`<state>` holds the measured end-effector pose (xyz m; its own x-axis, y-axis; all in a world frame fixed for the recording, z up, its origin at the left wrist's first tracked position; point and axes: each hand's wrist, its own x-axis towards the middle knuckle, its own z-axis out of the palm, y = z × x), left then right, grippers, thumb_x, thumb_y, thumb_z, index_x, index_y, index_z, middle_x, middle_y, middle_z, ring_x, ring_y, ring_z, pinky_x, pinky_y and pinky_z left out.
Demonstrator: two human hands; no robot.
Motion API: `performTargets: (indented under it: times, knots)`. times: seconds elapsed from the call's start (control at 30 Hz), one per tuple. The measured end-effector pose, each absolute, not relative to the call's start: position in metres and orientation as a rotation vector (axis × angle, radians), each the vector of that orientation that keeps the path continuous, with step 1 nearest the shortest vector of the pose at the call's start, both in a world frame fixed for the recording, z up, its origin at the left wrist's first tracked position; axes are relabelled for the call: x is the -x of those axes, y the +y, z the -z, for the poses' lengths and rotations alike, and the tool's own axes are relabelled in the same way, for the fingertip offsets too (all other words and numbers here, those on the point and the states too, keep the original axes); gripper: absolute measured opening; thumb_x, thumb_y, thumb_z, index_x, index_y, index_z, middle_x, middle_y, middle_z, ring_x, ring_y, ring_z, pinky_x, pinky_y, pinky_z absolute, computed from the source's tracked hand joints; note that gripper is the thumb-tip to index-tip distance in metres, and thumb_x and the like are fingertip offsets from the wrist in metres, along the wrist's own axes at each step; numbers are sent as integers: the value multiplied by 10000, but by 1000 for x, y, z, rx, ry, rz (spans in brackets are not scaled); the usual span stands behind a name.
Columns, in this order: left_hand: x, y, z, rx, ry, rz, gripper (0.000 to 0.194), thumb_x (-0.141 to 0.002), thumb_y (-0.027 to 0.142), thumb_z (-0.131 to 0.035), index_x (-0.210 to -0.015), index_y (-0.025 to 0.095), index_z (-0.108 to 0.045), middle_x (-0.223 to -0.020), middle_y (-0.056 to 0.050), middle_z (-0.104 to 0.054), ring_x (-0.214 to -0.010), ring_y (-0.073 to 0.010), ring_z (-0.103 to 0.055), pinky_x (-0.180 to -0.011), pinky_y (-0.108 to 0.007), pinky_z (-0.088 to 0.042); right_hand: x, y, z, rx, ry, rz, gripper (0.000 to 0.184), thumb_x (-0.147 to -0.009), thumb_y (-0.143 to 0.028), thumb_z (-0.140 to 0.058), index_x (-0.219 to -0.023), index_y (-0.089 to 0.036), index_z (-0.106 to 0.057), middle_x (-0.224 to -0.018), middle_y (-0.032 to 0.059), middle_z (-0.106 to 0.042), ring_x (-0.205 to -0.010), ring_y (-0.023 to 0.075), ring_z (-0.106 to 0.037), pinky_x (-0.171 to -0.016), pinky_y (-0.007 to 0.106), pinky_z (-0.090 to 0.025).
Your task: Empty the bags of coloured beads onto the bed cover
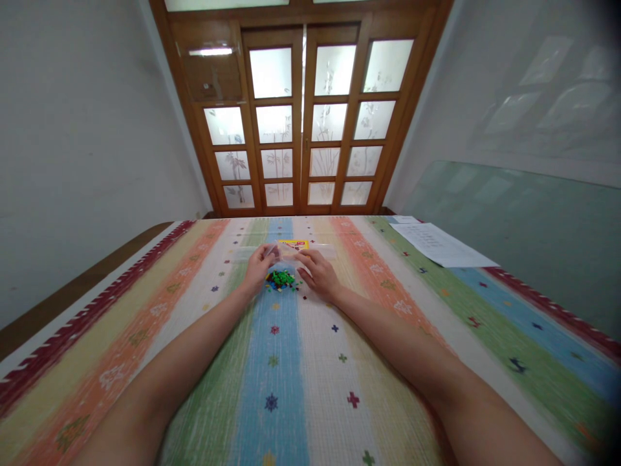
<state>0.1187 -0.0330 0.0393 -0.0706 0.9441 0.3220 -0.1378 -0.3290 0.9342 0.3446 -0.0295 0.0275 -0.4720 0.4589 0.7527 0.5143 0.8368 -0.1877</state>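
A clear plastic bag [286, 257] lies between my two hands, above a small heap of tiny green, blue, yellow and dark pieces [281, 279] on the striped tablecloth. My left hand [259, 266] is closed, pinching the left part of the bag between thumb and fingers. From the other side my right hand [319, 274] reaches in, its fingertips against the bag's right part and its thumb apart from them. Just behind the hands is a yellow printed packet or card [297, 244]. More clear plastic [323, 251] stretches out to the right of it.
A few loose pieces [305, 298] are scattered around the heap. White paper sheets [439, 244] lie on the table at the right, near a greenish glass panel [524, 226]. Beyond the far table edge stand wooden doors with frosted panes [303, 116].
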Motion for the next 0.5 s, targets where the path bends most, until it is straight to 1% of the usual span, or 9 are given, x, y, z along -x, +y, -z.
performTargets:
  times: [0.07, 0.13, 0.2, 0.27, 0.37, 0.43, 0.5]
  knots:
    - [-123, -39, -44, -1278, 828, -1411, 413, -832, 322, -681, -1228, 212, -640, -1288, -87, -678, -1134, -234, -666, -932, -364, -562, -345, -30, -30, 748, -2145, 87, 412, -1045, -330, -471, -1453, -316, -530, -1421, 110, -544, -1324, 275, -509, -1097, 480, -493]
    - [-126, -43, -47, -1249, 725, -1305, 480, -867, 381, -657, -1321, 229, -609, -1377, -99, -639, -1209, -255, -642, -955, -381, -559, -345, -30, -31, 786, -2119, 76, 431, -1041, -302, -473, -1468, -334, -524, -1467, 105, -513, -1352, 280, -490, -1111, 497, -486]
    - [-128, -46, -47, -1219, 668, -1258, 523, -914, 477, -609, -1375, 231, -583, -1410, -118, -622, -1240, -268, -633, -972, -404, -557, -346, -28, -31, 809, -2105, 63, 441, -1041, -292, -473, -1478, -331, -516, -1477, 109, -504, -1361, 280, -487, -1106, 499, -492]
    - [-131, -47, -44, -1236, 690, -1257, 584, -908, 511, -643, -1413, 229, -559, -1412, -129, -621, -1236, -271, -637, -969, -401, -559, -346, -27, -30, 812, -2117, 62, 443, -1042, -293, -474, -1482, -324, -512, -1468, 115, -507, -1358, 275, -493, -1098, 489, -500]
    - [-134, -43, -39, -1312, 855, -1302, 723, -819, 404, -791, -1463, 230, -510, -1333, -129, -668, -1139, -259, -680, -917, -376, -579, -344, -29, -29, 783, -2165, 76, 449, -1039, -293, -487, -1487, -314, -505, -1476, 115, -503, -1367, 270, -486, -1111, 474, -488]
    - [-129, -37, -37, -1307, 951, -1361, 767, -808, 352, -798, -1491, 226, -472, -1260, -122, -698, -1053, -233, -705, -897, -377, -592, -342, -30, -30, 762, -2196, 89, 459, -1036, -301, -496, -1495, -299, -494, -1501, 116, -486, -1382, 270, -472, -1133, 472, -466]
    - [-115, -27, -38, -1257, 1007, -1458, 754, -839, 320, -755, -1515, 225, -433, -1243, -117, -697, -1015, -205, -713, -900, -375, -601, -341, -30, -30, 771, -2202, 90, 471, -1037, -314, -500, -1506, -282, -477, -1508, 120, -481, -1389, 272, -464, -1152, 477, -445]
